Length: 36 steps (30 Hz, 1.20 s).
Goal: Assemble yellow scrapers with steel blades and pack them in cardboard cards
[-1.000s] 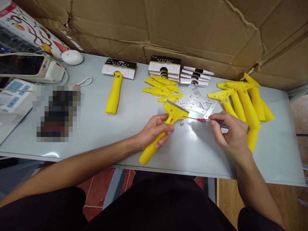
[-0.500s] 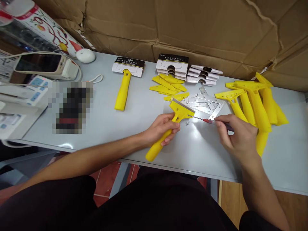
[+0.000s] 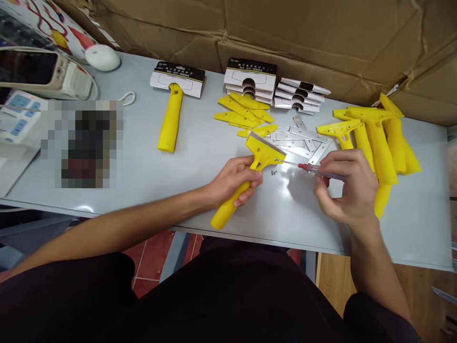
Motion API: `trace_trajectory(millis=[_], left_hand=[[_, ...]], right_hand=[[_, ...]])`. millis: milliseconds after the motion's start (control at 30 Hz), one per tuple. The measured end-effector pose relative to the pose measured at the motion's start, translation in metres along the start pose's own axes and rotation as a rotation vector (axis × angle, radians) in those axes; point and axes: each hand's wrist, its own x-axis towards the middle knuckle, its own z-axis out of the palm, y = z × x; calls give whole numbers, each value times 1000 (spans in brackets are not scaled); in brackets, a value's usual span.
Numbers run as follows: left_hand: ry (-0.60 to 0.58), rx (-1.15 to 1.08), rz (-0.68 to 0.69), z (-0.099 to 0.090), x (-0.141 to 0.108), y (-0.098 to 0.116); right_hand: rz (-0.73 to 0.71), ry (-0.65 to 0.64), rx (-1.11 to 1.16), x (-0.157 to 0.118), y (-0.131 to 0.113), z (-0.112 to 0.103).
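Note:
My left hand (image 3: 238, 178) is wrapped round the neck of a yellow scraper (image 3: 263, 151), whose wide head points away from me. A metal blade edge shows along that head. In my right hand (image 3: 348, 186) is a screwdriver (image 3: 310, 167) with a red collar and a clear handle. Its tip meets the right end of the scraper's head, at a small screw. Loose small screws (image 3: 273, 172) lie on the table just below that spot. Beyond the scraper are scattered metal blades (image 3: 296, 148) and a pile of yellow plastic cover plates (image 3: 240, 108).
Several yellow scraper handles (image 3: 375, 143) are heaped at the right. Printed cards (image 3: 250, 76) stand in stacks by the cardboard wall (image 3: 314, 43). One carded scraper (image 3: 171, 119) lies left of them. A white mouse (image 3: 103, 57), a handheld device (image 3: 46, 71) and a power strip (image 3: 21, 114) occupy the left.
The whole view has shifted slightly, so things sit higher and further left. My right hand's fingers have changed position on the screwdriver, whose tip stays at the scraper's head. The left hand's grip is unchanged.

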Motion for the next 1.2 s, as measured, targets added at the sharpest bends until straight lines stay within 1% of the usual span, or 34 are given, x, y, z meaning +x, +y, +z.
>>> trace_trajectory(millis=[100, 233, 333, 433, 600, 833, 933, 1067, 1200], left_hand=[[10, -6, -4, 1, 0, 1], [23, -12, -1, 2, -1, 3], [11, -8, 1, 2, 0, 3], [7, -3, 0, 2, 0, 3], [32, -7, -9, 2, 0, 2], [20, -7, -12, 3, 0, 3], [8, 2, -6, 3, -1, 2], [14, -12, -5, 2, 0, 2], [26, -23, -4, 3, 0, 2]], right_hand=[[34, -5, -15, -1, 0, -1], [98, -54, -24, -3, -1, -3], [105, -50, -65, -3, -3, -3], [116, -25, -56, -4, -5, -2], [176, -54, -46, -4, -6, -3], [162, 19, -141, -4, 0, -2], [173, 1, -115, -4, 0, -1], [164, -12, -2, -4, -4, -1], [160, -20, -40, -5, -4, -1]])
